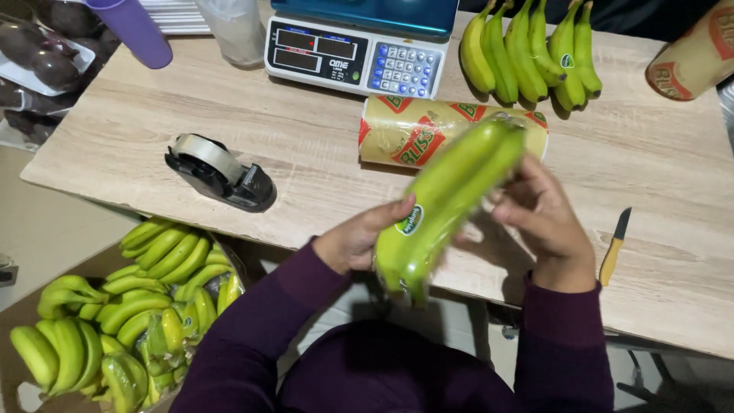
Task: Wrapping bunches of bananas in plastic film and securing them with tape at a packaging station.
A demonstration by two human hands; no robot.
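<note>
Head view: left hand (358, 243) and right hand (544, 218) hold wrapped green banana bunch (447, 200) at frame centre, above wooden table (306, 145) edge. Left fingers curled on bunch's lower part; right fingers spread, pressing clear film on upper side. Roll of cling film (417, 131) lies just behind bunch. Scale (359, 53) top centre, unwrapped bananas (531, 53) upper right, tape dispenser (218, 172) left, knife (614, 246) right, box of bananas (122, 313) lower left.

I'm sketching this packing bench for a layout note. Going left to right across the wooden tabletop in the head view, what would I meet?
Purple cylinder → tape dispenser → weighing scale → roll of cling film → loose green bananas → yellow-handled knife.
</note>
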